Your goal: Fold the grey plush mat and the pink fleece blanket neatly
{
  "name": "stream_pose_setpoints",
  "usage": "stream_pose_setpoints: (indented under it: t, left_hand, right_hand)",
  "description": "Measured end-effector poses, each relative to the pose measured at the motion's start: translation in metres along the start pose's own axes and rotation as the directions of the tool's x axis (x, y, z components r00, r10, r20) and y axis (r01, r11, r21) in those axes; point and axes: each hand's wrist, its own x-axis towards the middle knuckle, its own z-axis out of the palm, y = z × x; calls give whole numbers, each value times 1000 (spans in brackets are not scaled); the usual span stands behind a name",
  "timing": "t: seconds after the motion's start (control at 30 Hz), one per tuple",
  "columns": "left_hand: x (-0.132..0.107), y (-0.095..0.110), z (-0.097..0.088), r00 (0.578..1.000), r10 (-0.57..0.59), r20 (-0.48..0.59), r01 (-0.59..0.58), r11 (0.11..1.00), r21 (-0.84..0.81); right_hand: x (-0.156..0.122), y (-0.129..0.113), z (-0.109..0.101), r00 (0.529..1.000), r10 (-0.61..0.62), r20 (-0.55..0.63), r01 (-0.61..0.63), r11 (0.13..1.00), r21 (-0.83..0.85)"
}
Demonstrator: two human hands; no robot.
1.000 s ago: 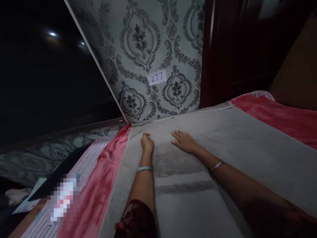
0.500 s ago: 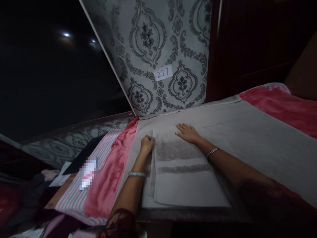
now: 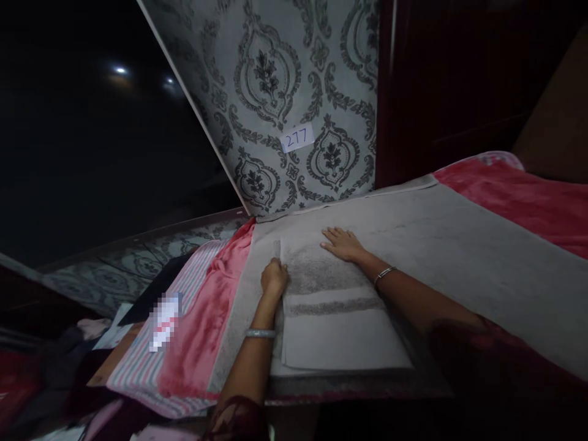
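Note:
A folded light-grey cloth (image 3: pixel 340 343) with darker grey bands lies on the grey blanket (image 3: pixel 459 257). My left hand (image 3: pixel 274 278) is closed at the cloth's left edge, its fingertips curled against the layers there. My right hand (image 3: pixel 342 244) rests flat with fingers spread on the upper part of the cloth, near its far edge. Several layers show along the left side of the folded cloth, partly hidden by my left hand and forearm.
Pink plush bedding (image 3: pixel 197 349) and a striped pillow-like piece (image 3: pixel 142 367) lie to the left, with a blurred-out screen (image 3: pixel 164 321) on top. Red bedding (image 3: pixel 519 196) is at the right. A patterned wall (image 3: pixel 294 73) bearing a paper label (image 3: pixel 297 138) stands behind.
My left hand has slid slightly towards me along the cloth's left edge. The right hand stays flat on the cloth, and the view has shifted a little.

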Motion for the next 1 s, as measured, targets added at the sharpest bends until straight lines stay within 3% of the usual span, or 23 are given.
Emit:
stream_pose_setpoints:
  t: [0.1, 0.17, 0.2, 0.23, 0.3, 0.37, 0.43, 0.53, 0.73, 0.83, 1.0]
  left_hand:
    - [-18, 4, -6, 994, 70, -79, -69, 998, 12]
    - [-42, 4, -4, 957, 255, -141, -253, 967, 34]
    - [-56, 3, -1, 915, 375, -147, -372, 927, 48]
    - [-70, 0, 4, 870, 477, -128, -474, 879, 54]
    - [-96, -8, 18, 815, 578, -52, -574, 816, 73]
    - [-115, -17, 32, 821, 570, 27, -569, 816, 100]
    - [-124, -23, 42, 844, 530, 80, -536, 835, 124]
    - [-126, -28, 50, 855, 513, 74, -518, 844, 141]
    - [-125, -36, 58, 828, 559, -40, -551, 825, 125]
    - [-126, -40, 63, 820, 564, -97, -554, 825, 112]
    - [-128, -37, 61, 828, 551, -102, -545, 834, 83]
  right_hand:
    - [-2, -6, -9, 1000, 12, 7, -12, 1000, -10]
    - [-10, -15, -13, 998, -57, -21, 57, 998, -28]
    - [-17, -21, -13, 988, -152, -40, 150, 988, -39]
    - [-26, -28, -12, 958, -282, -50, 280, 959, -46]
    - [-47, -42, -4, 827, -561, -28, 561, 828, -28]
    - [-62, -52, 5, 711, -703, 15, 702, 711, 31]
    - [-63, -53, 12, 677, -735, 32, 732, 678, 70]
    - [-36, -41, 14, 720, -693, 50, 688, 721, 82]
    - [39, -14, 7, 882, -461, 97, 459, 887, 37]
    - [53, -8, 6, 935, -333, 118, 334, 942, 11]
    - [56, -6, 6, 965, -236, 112, 239, 971, -15]
